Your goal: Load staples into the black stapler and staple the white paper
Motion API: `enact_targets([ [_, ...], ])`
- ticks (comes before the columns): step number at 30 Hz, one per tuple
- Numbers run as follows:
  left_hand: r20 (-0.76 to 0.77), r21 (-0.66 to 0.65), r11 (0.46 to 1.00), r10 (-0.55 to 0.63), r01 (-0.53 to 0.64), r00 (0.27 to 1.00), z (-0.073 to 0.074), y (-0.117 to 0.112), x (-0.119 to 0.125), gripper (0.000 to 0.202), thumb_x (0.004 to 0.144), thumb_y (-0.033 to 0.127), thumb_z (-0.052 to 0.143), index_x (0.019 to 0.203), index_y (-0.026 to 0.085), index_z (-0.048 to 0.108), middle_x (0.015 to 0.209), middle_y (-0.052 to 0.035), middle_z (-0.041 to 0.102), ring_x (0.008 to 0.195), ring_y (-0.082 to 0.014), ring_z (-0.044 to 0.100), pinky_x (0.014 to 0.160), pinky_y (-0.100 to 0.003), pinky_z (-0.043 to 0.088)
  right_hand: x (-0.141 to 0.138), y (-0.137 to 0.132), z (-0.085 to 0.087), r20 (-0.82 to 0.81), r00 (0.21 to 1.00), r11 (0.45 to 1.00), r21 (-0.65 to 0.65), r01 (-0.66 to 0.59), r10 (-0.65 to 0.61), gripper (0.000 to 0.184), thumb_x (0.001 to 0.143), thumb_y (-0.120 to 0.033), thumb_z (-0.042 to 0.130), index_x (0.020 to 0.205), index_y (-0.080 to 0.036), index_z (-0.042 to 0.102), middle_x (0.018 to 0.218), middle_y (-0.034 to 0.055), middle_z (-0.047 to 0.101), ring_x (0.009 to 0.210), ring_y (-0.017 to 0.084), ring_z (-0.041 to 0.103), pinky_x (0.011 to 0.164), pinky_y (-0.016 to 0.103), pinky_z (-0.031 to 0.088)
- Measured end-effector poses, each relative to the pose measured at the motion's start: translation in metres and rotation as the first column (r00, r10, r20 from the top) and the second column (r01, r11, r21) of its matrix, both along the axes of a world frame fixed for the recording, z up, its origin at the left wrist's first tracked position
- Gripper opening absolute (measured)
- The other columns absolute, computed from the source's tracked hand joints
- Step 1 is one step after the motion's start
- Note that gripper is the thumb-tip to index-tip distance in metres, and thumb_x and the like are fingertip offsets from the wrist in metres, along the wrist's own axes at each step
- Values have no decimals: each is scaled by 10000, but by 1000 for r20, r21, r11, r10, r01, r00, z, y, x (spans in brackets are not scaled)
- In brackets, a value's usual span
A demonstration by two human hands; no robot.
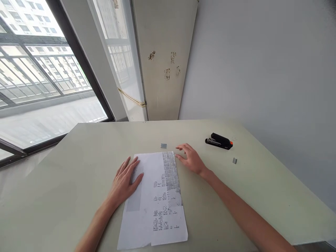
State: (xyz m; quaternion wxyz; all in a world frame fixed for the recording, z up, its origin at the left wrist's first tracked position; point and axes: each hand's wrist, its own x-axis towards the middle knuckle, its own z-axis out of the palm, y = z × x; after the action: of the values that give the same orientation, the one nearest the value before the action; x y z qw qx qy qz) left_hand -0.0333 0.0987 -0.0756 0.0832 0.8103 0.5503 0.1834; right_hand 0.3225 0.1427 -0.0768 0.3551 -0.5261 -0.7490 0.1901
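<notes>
A stack of white printed paper sheets (157, 199) lies on the pale table (78, 168) in front of me. My left hand (126, 180) rests flat and open on the paper's upper left part. Just off the paper's top right corner, my right hand (190, 158) lies on the table, fingers spread and empty. A small strip of staples (163, 145) sits just beyond the paper's top edge, between the two hands. A black stapler (219, 141) with an orange end lies further right, a short way past my right hand.
Another small staple strip (234, 160) lies right of the stapler. A tall beige cabinet (162, 59) stands behind the table against the grey wall (262, 70). A large window (39, 70) fills the left side. The table's right edge runs diagonally at the lower right.
</notes>
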Motion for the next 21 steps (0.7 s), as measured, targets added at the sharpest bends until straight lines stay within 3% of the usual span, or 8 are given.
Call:
enact_targets([
  [6,10,19,1000,1,-1,1000,-3,-1,-2,570,1052,574,480,1554,305,466,1655,-23,468,1601,-333,290,1269,-587,335,-45,49,-10,22,1000,1000,-12,-4,5,388,945,-270,662,1328,-291,608,1324,72,704,1266,293,615,1105,543,490],
  [10,6,13,1000,6,-6,1000,-4,-1,-2,574,1049,586,482,1551,309,468,1662,-16,459,1605,-332,278,1266,-583,342,-57,64,-15,43,999,1000,-10,11,-10,372,937,-246,674,1302,-290,611,1245,62,746,1240,303,621,1078,556,496],
  [16,10,16,1000,8,-8,1000,-4,-1,-2,568,1054,589,470,1545,303,471,1655,-17,469,1603,-325,285,1267,-579,340,-53,61,-12,49,999,1000,29,-3,2,271,955,-236,652,1223,-275,634,1135,58,762,1135,279,670,1035,519,530],
  [21,13,17,1000,2,-3,1000,-3,0,-2,551,1054,587,458,1530,310,492,1647,-20,481,1597,-334,299,1263,-585,342,-27,33,-5,6,1000,997,73,23,-23,281,1001,-308,611,1282,-299,595,1175,53,755,1137,269,687,1035,504,547],
])
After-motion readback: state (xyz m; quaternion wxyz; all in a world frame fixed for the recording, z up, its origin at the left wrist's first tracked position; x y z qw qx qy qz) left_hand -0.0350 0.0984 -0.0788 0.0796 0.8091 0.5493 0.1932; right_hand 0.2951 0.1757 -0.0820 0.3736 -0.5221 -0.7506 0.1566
